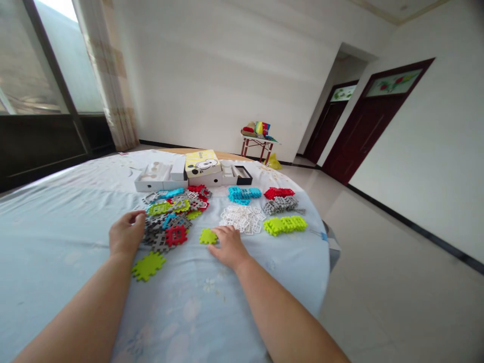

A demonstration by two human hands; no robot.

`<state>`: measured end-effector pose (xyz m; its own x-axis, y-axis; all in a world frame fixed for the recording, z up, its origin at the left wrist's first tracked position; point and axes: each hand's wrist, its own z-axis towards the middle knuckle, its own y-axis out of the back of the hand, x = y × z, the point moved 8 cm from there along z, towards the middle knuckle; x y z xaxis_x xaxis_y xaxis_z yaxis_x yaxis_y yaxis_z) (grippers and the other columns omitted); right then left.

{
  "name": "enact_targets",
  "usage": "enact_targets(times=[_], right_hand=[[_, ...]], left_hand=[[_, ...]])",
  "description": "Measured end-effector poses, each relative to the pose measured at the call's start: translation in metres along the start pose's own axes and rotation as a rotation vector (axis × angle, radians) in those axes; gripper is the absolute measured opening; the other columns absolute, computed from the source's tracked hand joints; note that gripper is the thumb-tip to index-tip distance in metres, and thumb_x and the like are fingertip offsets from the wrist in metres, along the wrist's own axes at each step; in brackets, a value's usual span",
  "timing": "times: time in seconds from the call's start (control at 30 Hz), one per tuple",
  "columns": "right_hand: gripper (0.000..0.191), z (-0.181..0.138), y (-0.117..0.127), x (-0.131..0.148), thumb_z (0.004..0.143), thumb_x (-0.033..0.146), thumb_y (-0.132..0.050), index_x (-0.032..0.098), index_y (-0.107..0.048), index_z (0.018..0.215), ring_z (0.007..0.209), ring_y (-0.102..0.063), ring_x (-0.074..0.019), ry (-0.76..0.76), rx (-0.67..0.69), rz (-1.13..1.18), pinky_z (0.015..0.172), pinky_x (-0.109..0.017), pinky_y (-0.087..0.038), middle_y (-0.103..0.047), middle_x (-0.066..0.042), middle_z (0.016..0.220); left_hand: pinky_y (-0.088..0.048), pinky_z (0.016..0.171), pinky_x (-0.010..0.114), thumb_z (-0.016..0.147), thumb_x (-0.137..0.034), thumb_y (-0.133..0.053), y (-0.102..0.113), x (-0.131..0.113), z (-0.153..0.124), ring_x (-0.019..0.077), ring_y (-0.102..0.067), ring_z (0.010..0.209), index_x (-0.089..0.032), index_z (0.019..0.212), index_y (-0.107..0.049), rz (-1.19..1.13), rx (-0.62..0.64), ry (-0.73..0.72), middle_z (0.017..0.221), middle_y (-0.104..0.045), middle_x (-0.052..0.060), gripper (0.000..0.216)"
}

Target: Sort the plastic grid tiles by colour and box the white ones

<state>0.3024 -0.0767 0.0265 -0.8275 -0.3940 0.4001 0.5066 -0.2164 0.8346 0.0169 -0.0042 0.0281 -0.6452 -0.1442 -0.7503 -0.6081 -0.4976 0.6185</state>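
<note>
1. Green piece (206, 236): lay just right of the mixed pile (162, 222), at the fingertips of the right hand (229, 247).
2. Right hand: thumb and fingers stood slightly apart at the piece's right edge. Whether they gripped it could not be told. Risk: a loose pinch could have let it slip; a toothed edge could have snagged the tablecloth (196, 287).
3. Left hand: fingers curled narrowly at the pile's left edge; their contents, if any, could not be told. Risk: a pull from beneath could have toppled the overlapping pieces, red piece (176, 235) included.
4. Second green piece (148, 266): lay beside the left forearm. Risk: a sideways sweep could have pushed it away.
5. White pieces (242, 220): lay loosely heaped beyond the right hand. Risk: a careless reach could have scattered them.
6. Green row (285, 225), gray row (282, 204), red row (279, 193) and blue stack (244, 194): stood farther out. Risk: a knock could have mixed their colors.
7. Boxes (206, 178): stood behind everything, apart from both hands.
</note>
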Motion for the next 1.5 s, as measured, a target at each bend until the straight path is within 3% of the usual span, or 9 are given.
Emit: enact_targets(times=[0.47, 0.67, 0.77, 0.87, 1.03, 1.17, 1.33, 1.5], right_hand=[[0.041, 0.003, -0.004, -0.007, 0.069, 0.038, -0.066, 0.024, -0.059, 0.107, 0.1, -0.049, -0.0221, -0.063, 0.015, -0.029, 0.088, -0.037, -0.036, -0.059, -0.005, 0.102], [0.054, 0.001, 0.03, -0.014, 0.064, 0.046, -0.07, 0.023, -0.056, 0.111, 0.1, -0.048, -0.0236, -0.108, -0.131, 0.008, 0.089, -0.038, -0.036, -0.057, -0.007, 0.103], [0.053, -0.002, 0.065, -0.036, 0.067, 0.047, -0.067, 0.023, -0.055, 0.113, 0.101, -0.048, -0.023, -0.17, -0.263, -0.005, 0.089, -0.037, -0.035, -0.057, -0.007, 0.104], [0.05, -0.011, 0.104, -0.079, 0.069, 0.048, -0.064, 0.022, -0.057, 0.111, 0.099, -0.05, -0.0226, -0.298, -0.363, -0.073, 0.087, -0.036, -0.035, -0.059, -0.007, 0.102], [0.047, -0.045, 0.156, -0.17, 0.069, 0.049, -0.061, 0.024, -0.059, 0.109, 0.1, -0.051, -0.024, -0.679, -0.365, -0.26, 0.085, -0.037, -0.035, -0.06, -0.006, 0.102], [0.051, -0.073, 0.179, -0.216, 0.07, 0.054, -0.057, 0.024, -0.058, 0.111, 0.101, -0.051, -0.0266, -0.888, -0.332, -0.382, 0.082, -0.039, -0.036, -0.059, -0.01, 0.105], [0.054, -0.088, 0.183, -0.237, 0.07, 0.057, -0.056, 0.022, -0.059, 0.111, 0.103, -0.05, -0.0293, -0.974, -0.29, -0.444, 0.081, -0.042, -0.037, -0.059, -0.013, 0.105], [0.047, -0.075, 0.18, -0.216, 0.074, 0.052, -0.053, 0.021, -0.06, 0.108, 0.105, -0.048, -0.0289, -0.852, -0.42, -0.426, 0.084, -0.042, -0.035, -0.058, -0.012, 0.107]], left_hand=[[-0.043, 0.068, 0.03, 0.072, -0.044, -0.044, -0.006, 0.005, 0.011, 0.0222, -0.057, 0.08, -0.02, 0.101, -0.066, 0.11, 0.011, -0.029, 0.087, -0.066, 0.007, 0.043], [-0.043, 0.07, 0.031, 0.073, -0.046, -0.042, -0.007, 0.005, 0.011, 0.0239, -0.058, 0.084, -0.02, 0.103, -0.065, 0.13, 0.031, -0.018, 0.094, -0.066, 0.008, 0.047], [-0.044, 0.068, 0.031, 0.072, -0.047, -0.042, -0.007, 0.004, 0.012, 0.0243, -0.058, 0.083, -0.022, 0.1, -0.066, 0.156, 0.011, -0.027, 0.092, -0.067, 0.006, 0.045], [-0.044, 0.066, 0.03, 0.072, -0.046, -0.041, -0.007, 0.003, 0.013, 0.0239, -0.058, 0.082, -0.024, 0.099, -0.066, 0.176, 0.006, -0.038, 0.091, -0.067, 0.005, 0.043], [-0.044, 0.065, 0.032, 0.072, -0.046, -0.04, -0.01, 0.005, 0.014, 0.0253, -0.058, 0.08, -0.021, 0.103, -0.066, 0.177, 0.035, -0.027, 0.093, -0.067, 0.007, 0.048], [-0.045, 0.067, 0.033, 0.072, -0.048, -0.04, -0.01, 0.008, 0.016, 0.0258, -0.058, 0.082, -0.022, 0.102, -0.066, 0.18, 0.034, -0.019, 0.098, -0.066, 0.007, 0.048], [-0.044, 0.067, 0.032, 0.073, -0.048, -0.04, -0.011, 0.009, 0.017, 0.025, -0.057, 0.083, -0.022, 0.104, -0.065, 0.178, 0.041, -0.017, 0.099, -0.066, 0.007, 0.048], [-0.043, 0.065, 0.03, 0.072, -0.046, -0.044, -0.012, 0.009, 0.018, 0.0225, -0.056, 0.078, -0.022, 0.102, -0.066, 0.158, 0.032, -0.03, 0.092, -0.066, 0.006, 0.044]])
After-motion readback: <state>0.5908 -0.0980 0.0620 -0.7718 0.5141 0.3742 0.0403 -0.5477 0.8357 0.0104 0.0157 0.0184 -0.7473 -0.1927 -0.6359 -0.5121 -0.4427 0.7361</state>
